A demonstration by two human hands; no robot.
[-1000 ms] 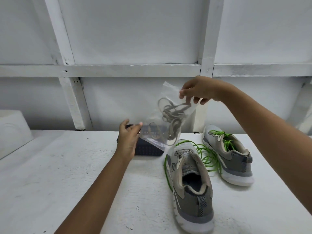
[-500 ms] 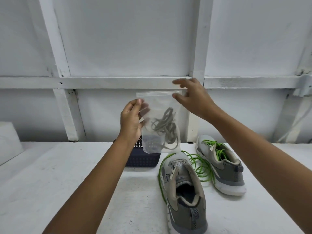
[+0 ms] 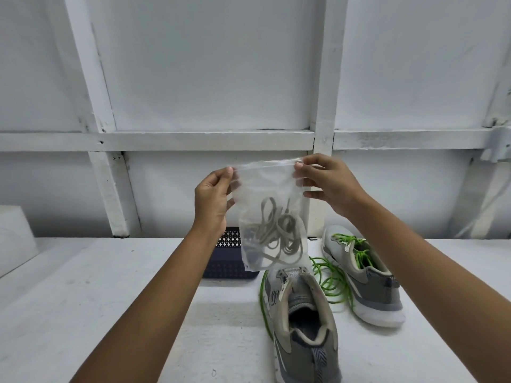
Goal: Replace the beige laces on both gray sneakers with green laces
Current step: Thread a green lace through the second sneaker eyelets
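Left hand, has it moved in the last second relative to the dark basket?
Yes. The left hand has risen from beside the dark basket to above it, nearer the wall's horizontal rail, and pinches the plastic bag at its top.

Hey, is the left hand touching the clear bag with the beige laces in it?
Touching. The head view shows the left hand pinching the top left corner of the clear bag, with its fingertips visible through the plastic.

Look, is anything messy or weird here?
Yes. A green lace lies in loose, tangled loops on the table between the near sneaker and the far sneaker, and runs down the near one's other side.
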